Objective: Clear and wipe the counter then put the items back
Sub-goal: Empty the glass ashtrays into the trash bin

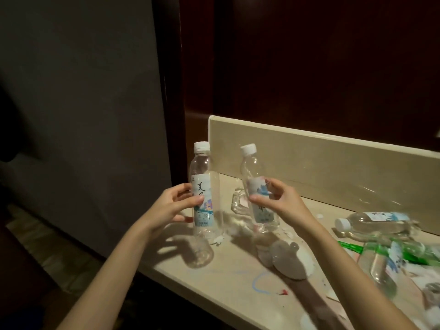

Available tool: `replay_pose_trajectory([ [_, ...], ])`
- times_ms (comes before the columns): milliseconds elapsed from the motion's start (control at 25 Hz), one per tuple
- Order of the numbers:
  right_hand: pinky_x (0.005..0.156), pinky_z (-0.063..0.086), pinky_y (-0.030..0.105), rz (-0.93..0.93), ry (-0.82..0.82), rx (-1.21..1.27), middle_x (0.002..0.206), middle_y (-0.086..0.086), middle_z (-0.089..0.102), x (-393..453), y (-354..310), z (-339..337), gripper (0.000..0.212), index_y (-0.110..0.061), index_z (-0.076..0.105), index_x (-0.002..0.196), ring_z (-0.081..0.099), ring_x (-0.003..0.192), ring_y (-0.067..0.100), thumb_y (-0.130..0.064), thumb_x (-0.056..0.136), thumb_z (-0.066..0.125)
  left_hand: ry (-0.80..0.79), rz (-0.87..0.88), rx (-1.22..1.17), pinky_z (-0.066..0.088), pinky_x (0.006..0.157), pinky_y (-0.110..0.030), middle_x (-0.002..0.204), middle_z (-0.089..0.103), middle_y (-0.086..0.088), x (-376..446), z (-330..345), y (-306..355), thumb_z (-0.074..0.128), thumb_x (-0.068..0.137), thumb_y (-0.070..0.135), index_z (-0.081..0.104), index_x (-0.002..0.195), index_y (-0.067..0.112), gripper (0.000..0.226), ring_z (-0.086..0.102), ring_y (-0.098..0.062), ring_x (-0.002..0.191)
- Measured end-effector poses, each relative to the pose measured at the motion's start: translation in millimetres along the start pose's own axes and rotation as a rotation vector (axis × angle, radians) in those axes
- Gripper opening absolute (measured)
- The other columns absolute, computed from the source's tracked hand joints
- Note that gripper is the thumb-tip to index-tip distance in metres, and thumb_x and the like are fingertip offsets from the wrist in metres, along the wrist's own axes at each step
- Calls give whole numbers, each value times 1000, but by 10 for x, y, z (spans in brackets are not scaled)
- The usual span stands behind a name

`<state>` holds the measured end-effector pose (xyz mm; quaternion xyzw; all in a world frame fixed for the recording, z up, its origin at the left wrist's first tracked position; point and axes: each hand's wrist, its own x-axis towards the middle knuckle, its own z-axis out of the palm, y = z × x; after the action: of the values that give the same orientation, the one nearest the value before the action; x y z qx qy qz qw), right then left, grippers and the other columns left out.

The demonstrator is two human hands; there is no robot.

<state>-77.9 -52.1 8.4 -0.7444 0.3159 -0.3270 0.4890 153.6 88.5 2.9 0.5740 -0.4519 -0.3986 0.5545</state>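
Observation:
I hold two clear plastic water bottles with white caps above the left end of the beige counter. My left hand grips the upright bottle round its label. My right hand holds the second bottle at its label, tilted with the cap leaning left. Both bottles are lifted off the counter, and their shadows fall on it below.
A glass ashtray sits behind the bottles near the backsplash. More bottles lie at the right: one on its side, another among green packaging and paper scraps. Blue and red marks stain the counter front. The counter's left edge drops to dark floor.

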Motion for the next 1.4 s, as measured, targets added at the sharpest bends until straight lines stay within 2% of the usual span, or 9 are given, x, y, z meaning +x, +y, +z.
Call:
replay_pose_trajectory([
  [80,77,54,25,97,-53,240,100,-6,72,-79,-49,-240,35,-24,64,109,68,96,9,-24,76,74,-44,-1,-5,57,74,-34,113,70,0,106,174,53,78,57,45,61,119,20,69,66,-13,104],
  [200,86,55,41,189,-58,494,110,4,70,-216,3,-517,53,-16,64,112,64,105,20,-32,65,84,-121,6,-1,57,73,-33,110,71,0,260,519,146,83,67,32,61,119,18,58,66,-14,104],
  [360,88,55,41,151,-9,612,120,5,67,-397,68,-801,89,-11,60,114,64,109,23,-42,38,94,-239,30,8,58,78,-40,110,70,-3,422,909,238,80,68,34,63,117,15,55,66,-15,103],
  [560,88,55,42,133,19,628,123,9,65,-588,95,-1022,97,-6,49,124,64,111,24,-39,44,93,-315,46,11,58,69,-33,110,70,-1,502,1197,276,77,71,32,64,115,18,48,66,-14,102],
  [720,83,56,37,130,68,566,112,10,69,-735,87,-1005,73,-7,57,118,67,102,22,-33,57,87,-337,27,34,59,75,-37,113,70,-2,438,1245,236,70,72,31,64,115,22,44,66,-15,105],
  [840,95,50,44,129,139,364,113,4,67,-835,49,-834,49,-17,62,115,65,107,20,-27,69,74,-318,14,71,58,82,-40,114,69,-1,299,1144,186,71,73,31,64,115,22,44,65,-11,105],
  [960,93,52,40,80,158,185,111,1,68,-912,-71,-491,46,-24,61,111,65,106,19,-28,68,78,-257,11,89,58,81,-36,116,67,-2,40,898,131,75,80,19,61,118,19,40,65,-10,101],
  [1120,85,52,23,-5,99,58,114,-6,63,-990,-210,132,40,-28,56,108,63,103,8,-15,76,77,-147,5,92,58,81,-36,117,67,0,-407,374,16,78,77,16,59,120,22,48,66,-16,104],
  [1400,74,51,15,-52,-154,101,111,-5,63,-1154,-230,1166,44,-24,57,109,61,104,4,-16,72,79,12,-30,168,52,92,-27,121,65,-1,-1393,-405,-266,80,70,10,54,125,15,61,63,-13,111],
])
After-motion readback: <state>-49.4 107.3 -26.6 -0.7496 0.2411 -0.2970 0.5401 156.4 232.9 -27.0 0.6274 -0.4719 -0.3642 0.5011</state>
